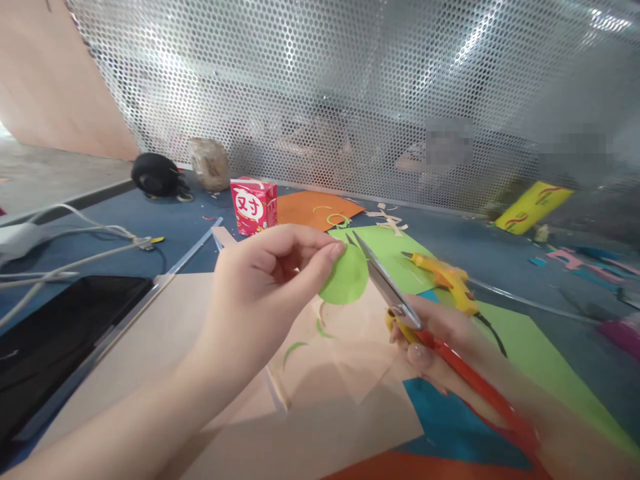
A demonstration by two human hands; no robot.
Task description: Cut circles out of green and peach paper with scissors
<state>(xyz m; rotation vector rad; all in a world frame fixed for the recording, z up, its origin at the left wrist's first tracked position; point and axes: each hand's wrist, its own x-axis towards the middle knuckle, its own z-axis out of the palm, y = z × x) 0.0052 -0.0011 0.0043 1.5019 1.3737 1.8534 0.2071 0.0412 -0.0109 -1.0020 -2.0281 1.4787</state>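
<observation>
Between thumb and fingertips, my left hand [280, 273] pinches a round piece of bright green paper [346, 275] by its upper left edge. My right hand [425, 347] grips a pair of scissors [395, 293] with red and yellow handles. Their blades are parted and point up and away, the tips at the upper edge of the green piece. Whether the blades touch the paper I cannot tell. Below lie thin curved green offcuts [295, 350] on pale pink sheets [360, 413].
A yellow glue gun [447, 277] lies right of the scissors, among green and blue sheets [450, 420]. Behind stand a red drink carton [254, 207] and a perforated metal screen [320, 87]. At left are a black phone [65, 340], white cables [75, 230] and black tape roll [156, 175].
</observation>
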